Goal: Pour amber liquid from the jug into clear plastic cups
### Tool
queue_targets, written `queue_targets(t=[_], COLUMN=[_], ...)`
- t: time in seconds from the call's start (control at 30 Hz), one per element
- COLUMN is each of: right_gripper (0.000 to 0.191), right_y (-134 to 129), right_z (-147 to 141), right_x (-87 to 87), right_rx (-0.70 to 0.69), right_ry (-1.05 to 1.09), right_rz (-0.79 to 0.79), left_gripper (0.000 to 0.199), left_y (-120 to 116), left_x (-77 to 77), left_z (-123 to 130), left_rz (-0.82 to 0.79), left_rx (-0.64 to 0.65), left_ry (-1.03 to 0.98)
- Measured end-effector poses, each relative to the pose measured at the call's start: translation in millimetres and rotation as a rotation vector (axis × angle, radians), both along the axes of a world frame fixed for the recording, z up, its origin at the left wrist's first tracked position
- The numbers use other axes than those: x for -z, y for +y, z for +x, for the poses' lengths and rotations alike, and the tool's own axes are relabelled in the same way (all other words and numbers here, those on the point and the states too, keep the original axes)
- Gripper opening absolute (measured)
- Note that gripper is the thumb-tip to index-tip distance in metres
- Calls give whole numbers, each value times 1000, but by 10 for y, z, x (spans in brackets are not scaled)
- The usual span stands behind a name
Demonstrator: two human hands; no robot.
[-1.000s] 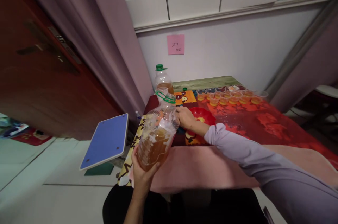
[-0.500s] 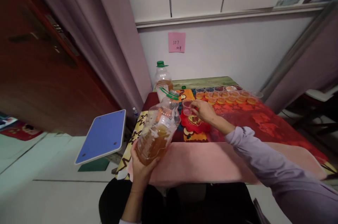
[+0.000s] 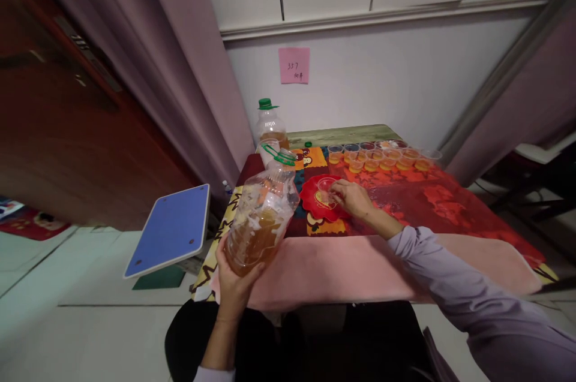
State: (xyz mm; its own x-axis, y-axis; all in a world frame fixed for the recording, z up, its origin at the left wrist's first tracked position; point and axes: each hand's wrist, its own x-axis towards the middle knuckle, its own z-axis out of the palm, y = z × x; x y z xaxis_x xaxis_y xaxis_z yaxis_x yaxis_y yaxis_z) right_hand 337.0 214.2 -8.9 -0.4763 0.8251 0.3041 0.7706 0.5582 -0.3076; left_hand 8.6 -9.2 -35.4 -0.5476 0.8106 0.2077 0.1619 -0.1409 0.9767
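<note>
My left hand (image 3: 236, 283) is wrapped round the lower part of a large clear plastic bottle (image 3: 258, 238), about half full of amber liquid and tilted toward the upper right. Its uncapped mouth with a green ring (image 3: 283, 157) points at the table's far side. A small clear plastic cup (image 3: 324, 184) is pinched in the fingers of my right hand (image 3: 353, 197), over a red scalloped plate (image 3: 310, 205) with a gold print. Whether the cup touches the plate I cannot tell.
Rows of clear cups (image 3: 387, 160) with orange-yellow liquid stand at the back right. A second bottle (image 3: 272, 127) with a green cap is at the back left, near a loose green cap (image 3: 308, 144). A pink cloth (image 3: 351, 268) lies along the front edge; a blue board (image 3: 171, 226) stands left.
My right hand has lowered the clear cup slightly, from the plate's far left edge to over the plate. The bottle stays tilted in my left hand.
</note>
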Motion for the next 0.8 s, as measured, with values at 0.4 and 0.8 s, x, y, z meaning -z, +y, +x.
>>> queue_targets(t=[0.4,0.8], right_gripper=[45,84], right_y=[-467,-638], right_z=[-214,-1145], right_x=[-157,156], right_rx=[-10,-376], right_ry=[648,1391], right_rz=[-2,-940], left_gripper=[123,123], left_y=[-20,-23], left_x=[29,-74], left_z=[3,-46], left_rz=[-47,-116], left_rx=[-7,-1], left_ry=[16,191])
